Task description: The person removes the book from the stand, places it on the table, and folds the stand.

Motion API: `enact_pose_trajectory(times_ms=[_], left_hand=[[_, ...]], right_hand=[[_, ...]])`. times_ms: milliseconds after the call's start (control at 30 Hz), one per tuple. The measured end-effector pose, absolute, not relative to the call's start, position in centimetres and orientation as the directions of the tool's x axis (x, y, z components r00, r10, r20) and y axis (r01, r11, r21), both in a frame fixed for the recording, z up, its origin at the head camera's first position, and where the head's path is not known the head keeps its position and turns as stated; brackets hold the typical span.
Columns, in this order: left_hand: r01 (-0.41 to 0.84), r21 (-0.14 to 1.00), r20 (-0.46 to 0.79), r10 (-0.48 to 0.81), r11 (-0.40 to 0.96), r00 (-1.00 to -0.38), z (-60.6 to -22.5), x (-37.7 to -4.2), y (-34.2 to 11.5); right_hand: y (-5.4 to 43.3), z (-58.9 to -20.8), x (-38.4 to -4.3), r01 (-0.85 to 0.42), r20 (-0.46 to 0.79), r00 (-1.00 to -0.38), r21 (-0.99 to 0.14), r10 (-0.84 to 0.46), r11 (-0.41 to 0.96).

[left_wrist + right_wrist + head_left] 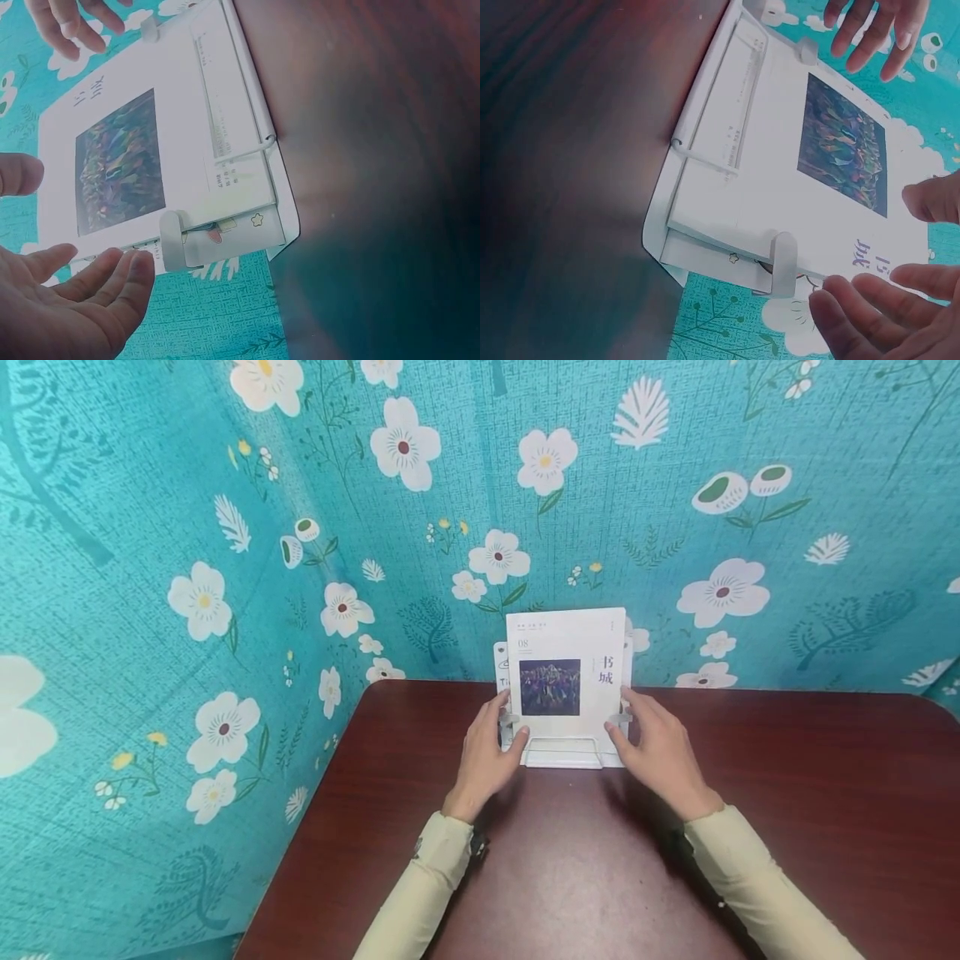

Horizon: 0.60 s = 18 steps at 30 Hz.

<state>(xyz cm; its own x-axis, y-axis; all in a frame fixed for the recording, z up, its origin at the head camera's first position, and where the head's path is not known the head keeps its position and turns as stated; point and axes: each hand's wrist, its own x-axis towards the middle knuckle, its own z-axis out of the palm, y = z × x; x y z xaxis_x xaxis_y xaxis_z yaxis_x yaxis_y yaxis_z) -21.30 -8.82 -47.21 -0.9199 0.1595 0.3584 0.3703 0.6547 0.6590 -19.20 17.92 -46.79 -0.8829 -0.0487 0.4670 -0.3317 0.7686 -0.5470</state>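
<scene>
A white book (555, 728) with a dark square picture on its cover leans upright on a white book stand (566, 762). The stand's wire bracket (697, 159) crosses the lower cover, and a white clip (172, 240) sits at each side edge. My left hand (483, 758) is at the book's left edge near one clip, fingers spread and loosely bent. On the other side, my right hand (663, 752) is held the same way near the right clip (784, 264). Both wrist views show the thumbs in front of the cover, and neither hand grips the book.
The stand is at the back edge of a dark red-brown table (570, 860). Right behind it hangs a teal flowered cloth (442, 510), which also runs down the left side. A white printed board (501, 660) shows behind the book.
</scene>
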Motion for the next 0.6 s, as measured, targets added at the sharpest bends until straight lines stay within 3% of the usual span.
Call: enact_pose_trajectory(times_ms=[600], left_hand=[[0.334,0.673,0.378,0.082,0.660,-0.922,-47.4,-22.9,-8.1]], right_hand=[[17.0,-47.3,-21.3,-0.287,0.495,-0.866,-0.603,0.067,0.744]])
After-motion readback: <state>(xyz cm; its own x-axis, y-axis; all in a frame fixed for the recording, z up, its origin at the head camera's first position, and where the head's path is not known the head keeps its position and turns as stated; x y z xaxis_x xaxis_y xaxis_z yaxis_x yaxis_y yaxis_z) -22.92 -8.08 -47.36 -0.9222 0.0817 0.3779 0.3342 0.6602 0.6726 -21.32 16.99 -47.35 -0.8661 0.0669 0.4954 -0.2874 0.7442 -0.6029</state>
